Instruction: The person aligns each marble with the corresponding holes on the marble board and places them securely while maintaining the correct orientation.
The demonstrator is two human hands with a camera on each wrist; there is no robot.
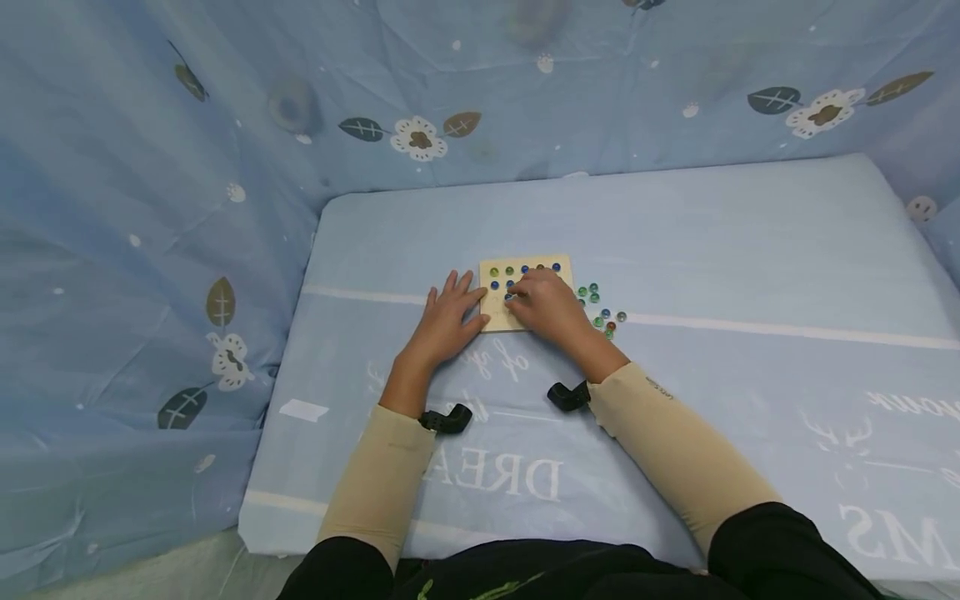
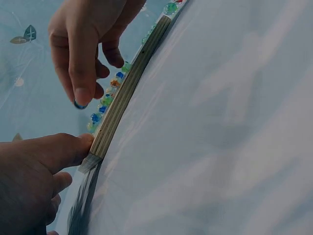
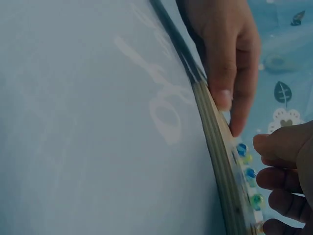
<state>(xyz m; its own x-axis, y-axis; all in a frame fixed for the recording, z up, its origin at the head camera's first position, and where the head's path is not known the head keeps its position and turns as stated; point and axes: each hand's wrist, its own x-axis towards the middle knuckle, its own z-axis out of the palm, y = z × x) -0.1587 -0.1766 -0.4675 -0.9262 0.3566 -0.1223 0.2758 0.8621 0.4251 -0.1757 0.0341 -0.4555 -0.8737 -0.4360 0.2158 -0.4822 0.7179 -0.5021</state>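
Note:
A wooden board (image 1: pixel 490 321) lies on the bed-like surface, with rows of glass marbles (image 1: pixel 510 270) set along its far part. My left hand (image 1: pixel 442 323) rests at the board's left edge, fingers spread and thumb touching the corner, as the left wrist view also shows with the thumb (image 2: pixel 78 149) against the wood. Over the board, my right hand (image 1: pixel 551 308) pinches a dark blue marble (image 2: pixel 79 105) between thumb and fingers, just above the board's top. The right hand hides part of the rows.
Several loose marbles (image 1: pixel 597 322), green, blue and red-brown, lie just right of the board. The board rests on a light blue printed cloth (image 1: pixel 712 242). A patterned blue curtain (image 1: pixel 562 92) hangs behind and at the left. Black wrist cameras (image 1: pixel 447 419) sit below both wrists.

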